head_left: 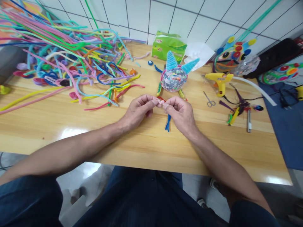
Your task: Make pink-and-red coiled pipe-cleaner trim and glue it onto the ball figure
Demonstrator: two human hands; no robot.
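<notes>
Your left hand (pixel 137 110) and right hand (pixel 181 112) both pinch the pink pipe cleaner (pixel 161 101), closed tight; it's partly curled, the rest unbent.

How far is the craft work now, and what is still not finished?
Already made: a round ball figure with two blue ears stands on the wooden table. In hand: the left hand and right hand pinch a short pink pipe cleaner between them, bent into a wave. Still unattached: this pink piece and a blue pipe cleaner lying under the hands. The glue gun lies unused.
</notes>
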